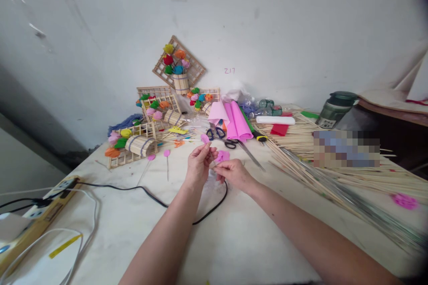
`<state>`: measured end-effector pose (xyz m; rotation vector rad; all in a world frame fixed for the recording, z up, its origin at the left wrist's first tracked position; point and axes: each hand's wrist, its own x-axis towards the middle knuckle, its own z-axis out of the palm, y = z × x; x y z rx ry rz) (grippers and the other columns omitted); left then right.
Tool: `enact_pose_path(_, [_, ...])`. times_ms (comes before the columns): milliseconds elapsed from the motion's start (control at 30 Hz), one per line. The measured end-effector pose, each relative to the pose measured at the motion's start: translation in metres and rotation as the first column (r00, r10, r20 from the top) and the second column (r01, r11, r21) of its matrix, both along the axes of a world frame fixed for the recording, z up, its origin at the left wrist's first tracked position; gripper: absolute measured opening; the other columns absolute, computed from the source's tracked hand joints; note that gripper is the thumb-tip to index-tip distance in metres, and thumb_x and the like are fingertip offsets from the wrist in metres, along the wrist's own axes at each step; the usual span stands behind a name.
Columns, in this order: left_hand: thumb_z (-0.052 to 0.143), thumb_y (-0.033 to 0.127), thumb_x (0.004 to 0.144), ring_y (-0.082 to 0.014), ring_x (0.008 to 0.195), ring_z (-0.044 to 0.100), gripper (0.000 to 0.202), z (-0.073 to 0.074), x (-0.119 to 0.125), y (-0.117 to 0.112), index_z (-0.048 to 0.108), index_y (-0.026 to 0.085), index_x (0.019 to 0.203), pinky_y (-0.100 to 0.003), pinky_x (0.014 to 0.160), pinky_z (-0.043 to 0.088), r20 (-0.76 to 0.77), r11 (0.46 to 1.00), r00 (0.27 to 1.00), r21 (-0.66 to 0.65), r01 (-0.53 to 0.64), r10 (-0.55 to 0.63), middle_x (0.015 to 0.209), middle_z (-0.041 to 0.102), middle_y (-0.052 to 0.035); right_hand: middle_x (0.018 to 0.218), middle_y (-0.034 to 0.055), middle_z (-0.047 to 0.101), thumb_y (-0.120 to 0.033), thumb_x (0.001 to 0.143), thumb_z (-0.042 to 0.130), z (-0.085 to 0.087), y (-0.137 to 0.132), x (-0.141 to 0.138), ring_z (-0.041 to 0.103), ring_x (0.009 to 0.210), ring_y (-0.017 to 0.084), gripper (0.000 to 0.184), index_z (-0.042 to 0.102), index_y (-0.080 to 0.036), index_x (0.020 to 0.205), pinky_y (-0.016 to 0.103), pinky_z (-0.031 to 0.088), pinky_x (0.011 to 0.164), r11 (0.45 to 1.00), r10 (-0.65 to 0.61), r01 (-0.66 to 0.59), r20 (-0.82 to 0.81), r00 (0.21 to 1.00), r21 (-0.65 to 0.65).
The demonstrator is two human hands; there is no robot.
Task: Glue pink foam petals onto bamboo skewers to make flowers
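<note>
Over the middle of the table, my left hand (199, 163) pinches a pink paper petal (204, 138) whose rounded tip sticks up past my fingers. Close beside it, my right hand (236, 174) has thumb and forefinger closed at the thin stem below the petal; the stem is mostly hidden by my fingers. Just behind my hands lies a pink crepe paper piece (222, 156). To the left rest two finished-looking pink petals on thin wires, one petal (166, 153) upright in view and another petal (151, 157) slanted.
Scissors (230, 144), a yellow-black cutter (259, 136) and pink paper rolls (237, 120) lie behind my hands. Bamboo sticks (301, 142) and wires (347, 196) spread right. Flower lattices (140, 146) stand left. A power strip (55, 207) and black cable (147, 190) lie near left.
</note>
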<state>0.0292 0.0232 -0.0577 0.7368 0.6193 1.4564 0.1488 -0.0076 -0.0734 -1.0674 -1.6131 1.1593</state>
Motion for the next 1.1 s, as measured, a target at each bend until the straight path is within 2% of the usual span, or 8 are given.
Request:
enact_pose_path(567, [0.072, 0.027, 0.061, -0.0099, 0.055, 0.06, 0.023, 0.002, 0.0, -0.002, 0.063, 0.012, 0.076, -0.022, 0.059, 0.046, -0.051, 0.997, 0.997, 0.04, -0.061, 0.063, 0.063, 0.064, -0.0026, 0.051, 0.001, 0.057, -0.034, 0.073, 0.056, 0.002, -0.003, -0.003, 0.051, 0.045, 0.01, 0.027, 0.059, -0.014, 0.055, 0.023, 0.045, 0.049, 0.998, 0.02, -0.022, -0.028, 0.999, -0.057])
enact_pose_path(700, [0.072, 0.026, 0.061, -0.0088, 0.053, 0.058, 0.021, 0.003, -0.005, 0.002, 0.063, 0.013, 0.074, -0.021, 0.056, 0.044, -0.036, 0.994, 0.995, 0.062, -0.088, 0.091, 0.06, 0.062, -0.0011, 0.056, 0.0031, 0.06, -0.04, 0.079, 0.049, 0.003, -0.003, 0.0, 0.055, 0.05, 0.012, 0.033, 0.063, -0.012, 0.068, 0.023, 0.044, 0.049, 0.999, 0.003, -0.003, -0.001, 1.0, -0.043])
enact_pose_path(767, [0.072, 0.025, 0.061, -0.0084, 0.052, 0.057, 0.02, 0.005, -0.009, 0.004, 0.063, 0.012, 0.074, -0.021, 0.057, 0.045, -0.019, 0.991, 0.993, 0.071, -0.117, 0.118, 0.059, 0.062, -0.0008, 0.059, 0.0043, 0.061, -0.042, 0.083, 0.041, 0.001, 0.001, 0.004, 0.056, 0.051, 0.013, 0.039, 0.064, -0.012, 0.074, 0.024, 0.043, 0.051, 0.997, -0.07, 0.067, 0.067, 0.995, 0.038])
enact_pose_path(800, [0.072, 0.024, 0.061, -0.0083, 0.052, 0.057, 0.02, 0.006, -0.011, 0.005, 0.063, 0.012, 0.074, -0.021, 0.057, 0.045, -0.008, 0.988, 0.991, 0.078, -0.131, 0.132, 0.059, 0.062, -0.0009, 0.06, 0.0047, 0.061, -0.041, 0.085, 0.04, -0.001, 0.003, 0.007, 0.056, 0.053, 0.013, 0.039, 0.064, -0.013, 0.074, 0.024, 0.043, 0.054, 0.987, -0.126, 0.11, 0.132, 0.983, 0.121])
enact_pose_path(867, [0.071, 0.024, 0.062, -0.008, 0.052, 0.057, 0.019, 0.009, -0.016, 0.008, 0.062, 0.012, 0.072, -0.021, 0.057, 0.045, 0.017, 0.983, 0.987, 0.091, -0.159, 0.159, 0.059, 0.061, -0.001, 0.068, 0.0058, 0.063, -0.036, 0.085, 0.041, -0.004, 0.006, 0.011, 0.057, 0.063, 0.015, 0.033, 0.065, -0.014, 0.077, 0.026, 0.042, 0.063, 0.928, -0.255, 0.146, 0.3, 0.919, 0.343])
enact_pose_path(933, [0.072, 0.023, 0.061, -0.0081, 0.051, 0.056, 0.018, 0.012, -0.021, 0.01, 0.061, 0.012, 0.069, -0.021, 0.055, 0.045, 0.037, 0.979, 0.983, 0.091, -0.182, 0.179, 0.057, 0.06, -0.0006, 0.082, 0.0071, 0.064, -0.031, 0.083, 0.045, -0.006, 0.007, 0.011, 0.057, 0.079, 0.018, 0.024, 0.065, -0.017, 0.088, 0.028, 0.041, 0.073, 0.854, -0.35, 0.077, 0.459, 0.816, 0.514])
enact_pose_path(1000, [0.072, 0.023, 0.061, -0.008, 0.05, 0.056, 0.018, 0.016, -0.028, 0.013, 0.061, 0.012, 0.069, -0.02, 0.053, 0.045, 0.047, 0.975, 0.978, 0.087, -0.205, 0.202, 0.056, 0.06, -0.0002, 0.095, 0.0086, 0.06, -0.029, 0.081, 0.05, -0.007, 0.006, 0.006, 0.052, 0.092, 0.02, 0.027, 0.06, -0.018, 0.103, 0.031, 0.039, 0.08, 0.817, -0.382, -0.029, 0.579, 0.72, 0.576])
enact_pose_path(1100, [0.073, 0.021, 0.059, -0.0081, 0.05, 0.056, 0.018, 0.021, -0.039, 0.016, 0.061, 0.012, 0.069, -0.019, 0.052, 0.045, 0.061, 0.959, 0.963, 0.092, -0.266, 0.261, 0.056, 0.061, -0.0005, 0.099, 0.0101, 0.056, -0.034, 0.078, 0.055, -0.011, 0.004, -0.009, 0.048, 0.096, 0.023, 0.042, 0.051, -0.017, 0.116, 0.034, 0.038, 0.083, 0.799, -0.39, -0.137, 0.677, 0.624, 0.586])
